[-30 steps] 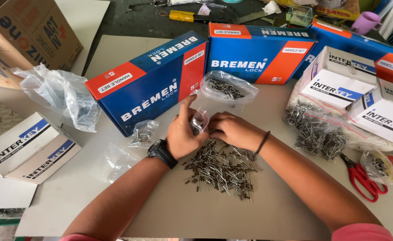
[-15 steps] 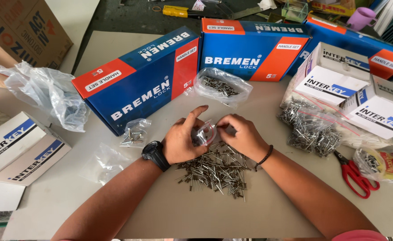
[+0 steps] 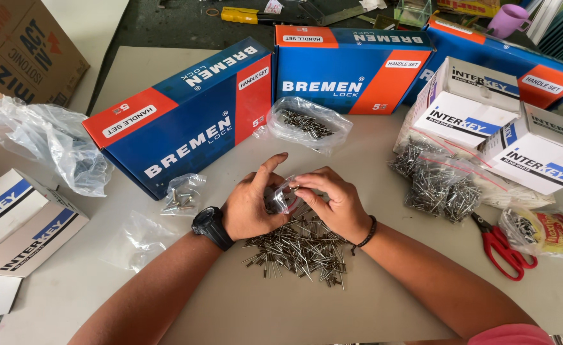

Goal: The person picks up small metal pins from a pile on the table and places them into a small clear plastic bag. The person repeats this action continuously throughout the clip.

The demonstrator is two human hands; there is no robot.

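My left hand [image 3: 250, 204], with a black watch on the wrist, and my right hand [image 3: 331, 203] hold a small clear plastic bag [image 3: 282, 195] between them above the table. The right fingers pinch the bag's top edge; the left hand cups it from the side. Directly under both hands lies a loose pile of small metal rivets [image 3: 300, 246] on the beige table [image 3: 230, 306].
Two blue-and-orange boxes [image 3: 185, 121] [image 3: 348, 70] stand behind. An open bag of rivets [image 3: 307, 124] lies between them, a small filled bag [image 3: 180, 195] to the left. More rivets [image 3: 438, 182], white boxes [image 3: 486, 115] and red scissors [image 3: 502, 246] are at the right.
Both hands have stayed over the rivet pile, still working the small bag. The camera view shifted slightly downward.
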